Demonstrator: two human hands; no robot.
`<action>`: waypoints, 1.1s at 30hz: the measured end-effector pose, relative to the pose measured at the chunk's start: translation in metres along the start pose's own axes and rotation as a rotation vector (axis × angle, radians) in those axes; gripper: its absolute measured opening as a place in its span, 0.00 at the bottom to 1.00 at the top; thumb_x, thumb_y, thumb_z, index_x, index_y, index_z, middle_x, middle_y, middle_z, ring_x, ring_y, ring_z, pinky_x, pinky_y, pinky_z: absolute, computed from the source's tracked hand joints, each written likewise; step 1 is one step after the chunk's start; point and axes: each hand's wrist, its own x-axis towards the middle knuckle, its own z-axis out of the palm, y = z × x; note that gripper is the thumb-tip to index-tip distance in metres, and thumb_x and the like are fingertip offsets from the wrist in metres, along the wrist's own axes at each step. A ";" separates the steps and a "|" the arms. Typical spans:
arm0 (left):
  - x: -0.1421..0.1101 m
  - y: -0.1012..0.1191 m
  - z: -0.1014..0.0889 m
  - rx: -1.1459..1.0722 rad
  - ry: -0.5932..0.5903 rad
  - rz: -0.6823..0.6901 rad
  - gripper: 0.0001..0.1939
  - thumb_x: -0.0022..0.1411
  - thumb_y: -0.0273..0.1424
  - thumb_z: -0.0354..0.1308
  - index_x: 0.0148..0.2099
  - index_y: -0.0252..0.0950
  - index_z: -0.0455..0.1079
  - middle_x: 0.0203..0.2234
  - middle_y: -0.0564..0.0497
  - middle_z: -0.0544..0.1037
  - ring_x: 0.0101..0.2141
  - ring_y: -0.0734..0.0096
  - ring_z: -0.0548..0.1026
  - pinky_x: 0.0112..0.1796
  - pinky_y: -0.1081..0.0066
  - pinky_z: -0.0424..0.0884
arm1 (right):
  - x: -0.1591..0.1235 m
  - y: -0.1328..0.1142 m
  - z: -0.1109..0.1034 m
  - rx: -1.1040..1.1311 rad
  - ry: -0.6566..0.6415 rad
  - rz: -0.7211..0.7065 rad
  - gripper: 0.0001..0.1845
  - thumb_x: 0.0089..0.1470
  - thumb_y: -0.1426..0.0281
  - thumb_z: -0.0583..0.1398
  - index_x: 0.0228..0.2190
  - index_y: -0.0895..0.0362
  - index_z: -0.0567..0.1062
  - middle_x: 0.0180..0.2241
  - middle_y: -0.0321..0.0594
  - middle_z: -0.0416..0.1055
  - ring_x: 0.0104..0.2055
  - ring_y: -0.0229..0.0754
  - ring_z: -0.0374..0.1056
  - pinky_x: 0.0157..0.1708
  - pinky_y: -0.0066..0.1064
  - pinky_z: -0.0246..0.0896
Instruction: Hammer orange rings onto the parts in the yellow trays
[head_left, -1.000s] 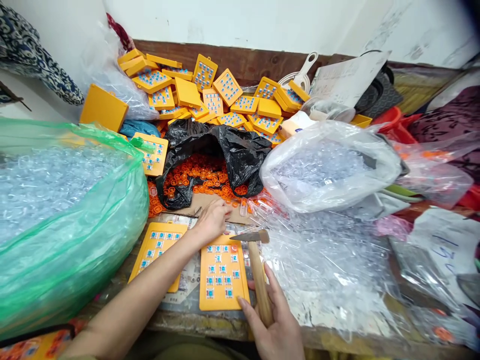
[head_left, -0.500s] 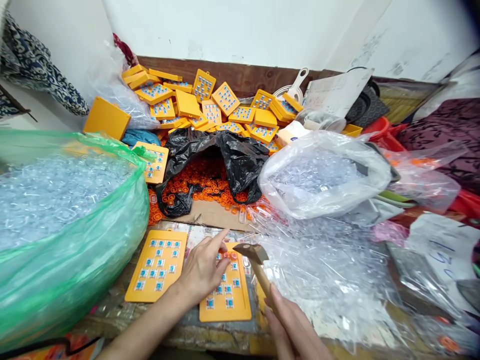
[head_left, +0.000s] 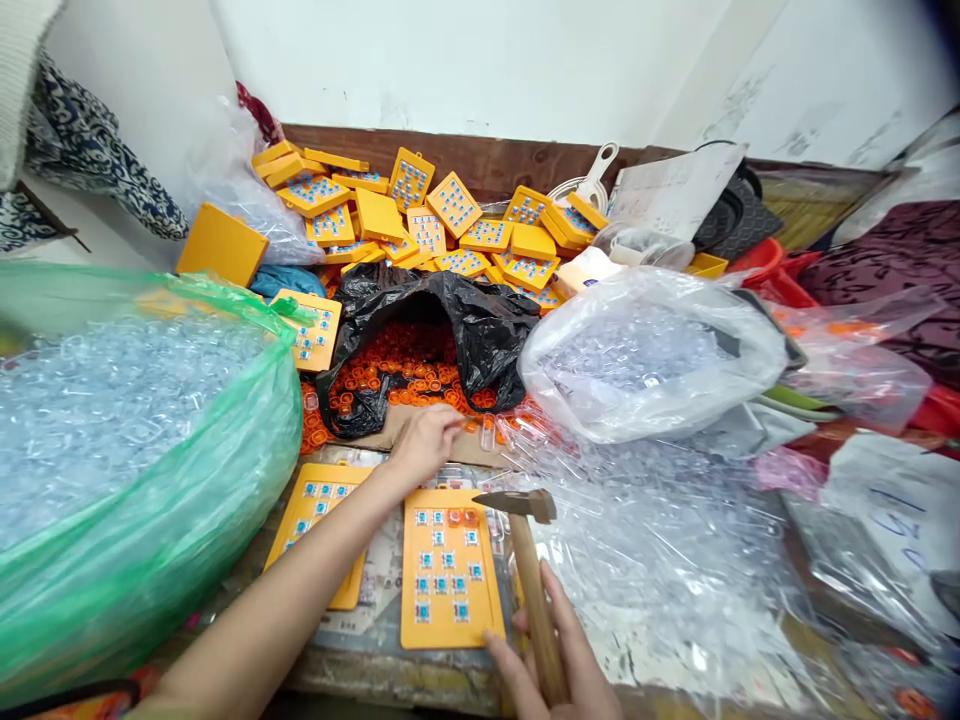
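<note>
Green bag of clear parts point(head_left: 112, 450) far left of your left hand point(head_left: 427, 440), fingers pinched at orange rings point(head_left: 405, 372) spilling from black bag point(head_left: 450, 310). Yellow tray point(head_left: 448, 568) between hands. Right hand point(head_left: 559, 665) grips hammer point(head_left: 529, 560). Paper point(head_left: 892, 510) far right, writing unreadable.

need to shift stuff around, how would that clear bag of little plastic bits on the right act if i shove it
The clear bag would probably slump rather than slide whole: its thin film is creased and sagging. Its open mouth faces the orange rings, so bits may spill. It looks light for its bulk.
</note>
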 end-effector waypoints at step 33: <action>-0.010 -0.004 -0.008 0.077 0.021 0.001 0.09 0.60 0.23 0.56 0.41 0.33 0.75 0.41 0.44 0.80 0.45 0.63 0.75 0.50 0.62 0.69 | 0.012 0.003 -0.016 0.078 -0.173 -0.129 0.25 0.59 0.68 0.58 0.58 0.57 0.66 0.59 0.46 0.65 0.59 0.50 0.62 0.55 0.41 0.62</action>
